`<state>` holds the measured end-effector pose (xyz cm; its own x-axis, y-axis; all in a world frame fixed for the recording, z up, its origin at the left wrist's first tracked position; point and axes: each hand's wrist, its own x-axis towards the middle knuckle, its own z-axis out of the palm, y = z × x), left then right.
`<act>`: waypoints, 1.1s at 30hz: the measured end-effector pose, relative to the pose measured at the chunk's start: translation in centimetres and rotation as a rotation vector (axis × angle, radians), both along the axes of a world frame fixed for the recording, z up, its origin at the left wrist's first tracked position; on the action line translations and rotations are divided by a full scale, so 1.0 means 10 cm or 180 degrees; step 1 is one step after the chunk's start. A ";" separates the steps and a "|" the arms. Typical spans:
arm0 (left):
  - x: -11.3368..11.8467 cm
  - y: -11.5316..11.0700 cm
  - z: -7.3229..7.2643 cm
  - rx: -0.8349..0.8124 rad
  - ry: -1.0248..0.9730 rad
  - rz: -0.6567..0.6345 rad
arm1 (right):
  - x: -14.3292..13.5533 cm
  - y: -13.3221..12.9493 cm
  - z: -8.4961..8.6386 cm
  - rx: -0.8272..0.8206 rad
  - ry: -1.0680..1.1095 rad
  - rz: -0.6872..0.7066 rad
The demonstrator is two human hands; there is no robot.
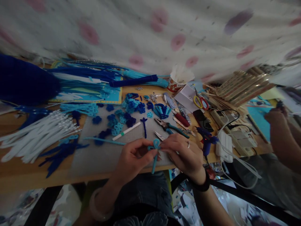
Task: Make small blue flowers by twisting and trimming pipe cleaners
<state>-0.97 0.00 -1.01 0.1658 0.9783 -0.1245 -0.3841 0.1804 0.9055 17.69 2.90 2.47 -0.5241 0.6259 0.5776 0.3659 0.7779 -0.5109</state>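
Observation:
A light blue fuzzy stem bent into small loops is pinched between my two hands above the table's front edge, one end hanging down. My left hand closes thumb and fingers on it from the left. From the right, my right hand grips its loops with the fingertips. Beyond them on the grey mat lie blue fuzzy flowers, a white stick with a green band, a dark blue twisted stem and pliers with teal handles.
White looped stems lie at the left. Bundles of blue stems and a paper cup stand behind. Scissors, a glue gun and a power strip are on the right, near another person's arm.

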 end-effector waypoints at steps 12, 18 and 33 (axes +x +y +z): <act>-0.07 0.11 0.05 -0.0917 -0.0760 -0.0929 | 0.04 0.11 0.02 -0.0339 0.0081 0.0455; -0.02 0.13 -0.01 -0.0849 -0.0772 -0.0843 | -0.03 0.08 -0.11 -0.0715 0.0324 0.0146; 0.01 0.04 -0.06 0.0849 0.1286 0.0768 | -0.39 -0.04 -0.20 -0.2698 0.1512 -0.0954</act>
<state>-0.84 0.36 -1.57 -0.0772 0.9890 0.1262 0.0023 -0.1264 0.9920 13.81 2.54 0.50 -0.1102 0.9939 -0.0098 0.1020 0.0015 -0.9948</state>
